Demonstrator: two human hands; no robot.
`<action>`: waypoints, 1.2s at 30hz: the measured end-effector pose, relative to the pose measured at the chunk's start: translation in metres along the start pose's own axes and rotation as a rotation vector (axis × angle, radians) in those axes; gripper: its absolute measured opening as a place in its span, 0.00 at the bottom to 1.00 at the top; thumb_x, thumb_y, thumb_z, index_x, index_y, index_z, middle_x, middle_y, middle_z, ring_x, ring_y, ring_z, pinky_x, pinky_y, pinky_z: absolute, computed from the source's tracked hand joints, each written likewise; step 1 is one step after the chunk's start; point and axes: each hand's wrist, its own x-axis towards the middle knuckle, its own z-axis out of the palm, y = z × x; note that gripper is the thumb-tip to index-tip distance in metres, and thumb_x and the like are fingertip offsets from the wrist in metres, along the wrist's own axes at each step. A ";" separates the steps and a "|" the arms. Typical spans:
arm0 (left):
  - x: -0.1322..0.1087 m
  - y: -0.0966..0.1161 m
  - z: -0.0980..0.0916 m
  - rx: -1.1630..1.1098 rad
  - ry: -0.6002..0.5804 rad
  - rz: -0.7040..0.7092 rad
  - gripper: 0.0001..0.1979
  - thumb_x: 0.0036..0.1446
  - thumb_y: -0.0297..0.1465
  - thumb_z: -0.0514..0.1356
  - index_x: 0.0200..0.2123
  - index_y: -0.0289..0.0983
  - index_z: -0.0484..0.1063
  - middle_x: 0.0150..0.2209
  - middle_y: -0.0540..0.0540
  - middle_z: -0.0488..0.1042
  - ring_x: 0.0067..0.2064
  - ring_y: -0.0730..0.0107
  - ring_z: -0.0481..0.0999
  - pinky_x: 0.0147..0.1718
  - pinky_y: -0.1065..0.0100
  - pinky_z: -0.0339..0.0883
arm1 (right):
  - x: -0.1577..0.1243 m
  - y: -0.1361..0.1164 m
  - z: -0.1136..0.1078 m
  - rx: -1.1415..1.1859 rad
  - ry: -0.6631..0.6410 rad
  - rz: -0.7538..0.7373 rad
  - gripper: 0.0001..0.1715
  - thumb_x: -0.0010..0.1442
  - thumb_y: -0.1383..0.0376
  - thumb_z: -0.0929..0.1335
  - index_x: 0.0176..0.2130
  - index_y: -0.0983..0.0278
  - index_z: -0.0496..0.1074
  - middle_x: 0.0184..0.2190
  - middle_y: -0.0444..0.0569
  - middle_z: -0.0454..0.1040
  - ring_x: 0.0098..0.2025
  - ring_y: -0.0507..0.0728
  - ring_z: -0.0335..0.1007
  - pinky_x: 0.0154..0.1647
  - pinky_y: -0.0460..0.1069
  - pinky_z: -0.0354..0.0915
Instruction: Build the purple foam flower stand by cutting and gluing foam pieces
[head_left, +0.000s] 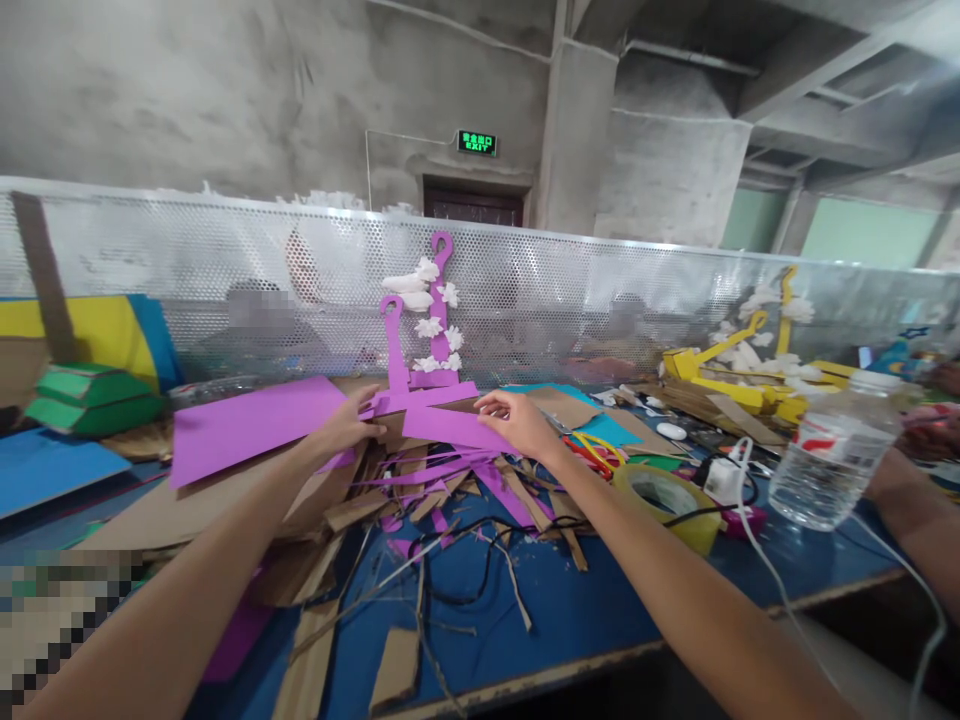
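In the head view, a purple cardboard model [397, 350] with two hook-topped uprights stands at the back of the table, white tufts fixed to the taller one. My left hand [349, 425] has its thumb and fingers closed on the left end of the model's purple base [391, 401]. With curled fingers, my right hand [517, 418] grips the right end of a flat purple cardboard strip [450, 426], which lies tilted in front of the base. The palm sides of both hands are partly hidden. Purple and brown offcuts [450, 480] lie heaped below the hands.
A large purple sheet [247, 430] lies left, near a green cardboard shape [94, 398]. On the right are a tape roll [667, 505], a water bottle [832, 450], a white cable [757, 550] and a yellow model [780, 370]. A perforated metal screen [525, 300] stands behind. Another person's arm [919, 510] shows at right.
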 end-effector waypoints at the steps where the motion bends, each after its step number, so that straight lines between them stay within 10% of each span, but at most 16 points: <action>1: -0.002 0.008 -0.003 0.109 0.038 0.025 0.33 0.37 0.31 0.71 0.51 0.39 0.73 0.59 0.37 0.72 0.64 0.42 0.66 0.63 0.45 0.59 | 0.000 0.000 0.000 0.005 -0.001 -0.011 0.09 0.55 0.66 0.72 0.39 0.64 0.77 0.35 0.48 0.79 0.35 0.54 0.74 0.41 0.50 0.68; 4: -0.010 0.036 -0.009 0.323 0.104 0.190 0.20 0.52 0.34 0.61 0.50 0.39 0.72 0.55 0.40 0.75 0.57 0.50 0.73 0.58 0.48 0.65 | 0.000 0.000 0.001 0.022 -0.005 -0.038 0.09 0.56 0.65 0.73 0.39 0.64 0.77 0.34 0.49 0.80 0.37 0.55 0.76 0.42 0.50 0.68; 13: -0.019 0.057 0.007 0.321 -0.335 0.228 0.16 0.58 0.44 0.62 0.32 0.37 0.73 0.25 0.48 0.75 0.27 0.67 0.75 0.31 0.66 0.69 | 0.003 0.008 0.002 0.050 0.055 -0.077 0.13 0.55 0.60 0.74 0.41 0.63 0.77 0.38 0.49 0.80 0.41 0.57 0.77 0.46 0.51 0.69; 27: -0.008 0.030 -0.016 0.145 -0.116 0.302 0.10 0.48 0.37 0.68 0.21 0.37 0.78 0.47 0.38 0.80 0.48 0.55 0.78 0.49 0.56 0.73 | 0.007 0.023 -0.007 0.034 0.239 -0.165 0.11 0.54 0.71 0.67 0.29 0.62 0.81 0.43 0.51 0.78 0.45 0.57 0.75 0.44 0.50 0.70; 36: -0.011 0.032 -0.014 0.085 -0.074 0.300 0.11 0.49 0.38 0.68 0.26 0.37 0.76 0.40 0.40 0.81 0.44 0.59 0.80 0.47 0.58 0.73 | 0.004 0.012 -0.006 0.041 0.275 -0.175 0.08 0.57 0.68 0.68 0.31 0.62 0.79 0.40 0.50 0.78 0.43 0.57 0.76 0.46 0.51 0.71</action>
